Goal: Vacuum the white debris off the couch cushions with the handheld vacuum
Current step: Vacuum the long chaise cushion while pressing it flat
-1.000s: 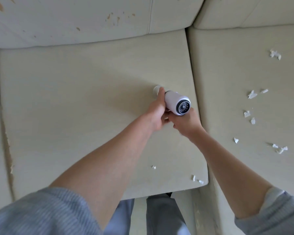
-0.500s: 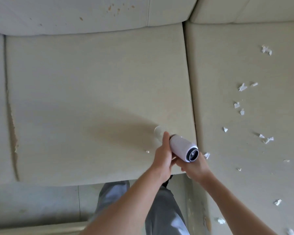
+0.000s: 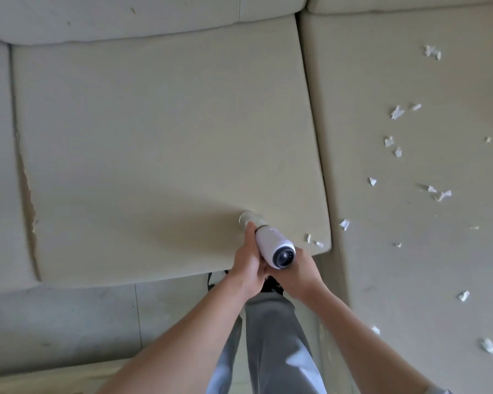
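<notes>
A small white handheld vacuum [image 3: 273,245] with a dark rear end points away from me. Its clear nozzle [image 3: 248,217] rests on the beige middle seat cushion [image 3: 154,143] near the front right corner. My left hand [image 3: 248,263] grips the vacuum's left side and my right hand [image 3: 299,268] holds it from below on the right. Two white scraps [image 3: 313,240] lie on that cushion's front right corner, just right of the vacuum. Several white scraps [image 3: 396,112] are scattered over the right cushion [image 3: 382,81].
The couch's back cushions [image 3: 125,15] run along the top. A worn seam with tan flaking [image 3: 29,200] separates the left cushion. Grey tiled floor [image 3: 69,322] lies in front of the couch, with my grey trouser legs [image 3: 271,336] below the hands.
Both hands pulled the vacuum toward the cushion's front edge. The small scrap that lay left of the nozzle half a second ago is gone. The view tilted down, showing more floor.
</notes>
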Demonstrator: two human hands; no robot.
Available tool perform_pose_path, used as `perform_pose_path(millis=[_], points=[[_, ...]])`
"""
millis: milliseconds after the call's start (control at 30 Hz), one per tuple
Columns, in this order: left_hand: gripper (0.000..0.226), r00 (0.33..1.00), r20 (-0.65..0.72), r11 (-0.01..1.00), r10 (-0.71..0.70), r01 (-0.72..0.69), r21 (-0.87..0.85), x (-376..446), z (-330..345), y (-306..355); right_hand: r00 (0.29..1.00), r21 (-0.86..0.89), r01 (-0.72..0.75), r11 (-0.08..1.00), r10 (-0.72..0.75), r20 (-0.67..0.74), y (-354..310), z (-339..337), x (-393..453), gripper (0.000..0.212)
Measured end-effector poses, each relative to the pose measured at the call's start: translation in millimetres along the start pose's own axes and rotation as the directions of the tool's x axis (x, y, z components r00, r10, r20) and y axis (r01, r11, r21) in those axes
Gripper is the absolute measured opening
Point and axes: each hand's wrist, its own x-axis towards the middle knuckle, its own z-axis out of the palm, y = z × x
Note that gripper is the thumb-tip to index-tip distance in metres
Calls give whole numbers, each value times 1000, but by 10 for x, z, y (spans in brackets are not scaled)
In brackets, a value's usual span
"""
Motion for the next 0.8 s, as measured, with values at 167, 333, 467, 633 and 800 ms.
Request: perform_pose_path(millis=[167, 333, 467, 633, 800], points=[[65, 997, 30, 976, -67, 59, 210, -99, 191, -185, 984, 135, -37, 990, 60, -170, 262, -57, -307, 12], [67, 984, 90, 914, -153, 106, 392, -142, 591, -532, 938, 208, -89, 974, 152, -312, 657, -295, -553, 9], [66, 975, 106, 886, -193, 127, 447, -17, 734, -749, 923, 207, -151, 967, 212, -321, 865, -383, -522, 9], [71, 984, 50, 868, -171, 126, 481, 129, 778, -873, 937, 215, -155, 964, 213, -279, 975, -432, -459, 8], [67, 972, 86, 838, -217, 140, 527, 124, 950, -919, 913, 301, -170, 939, 264, -310, 1072, -527, -504, 14]])
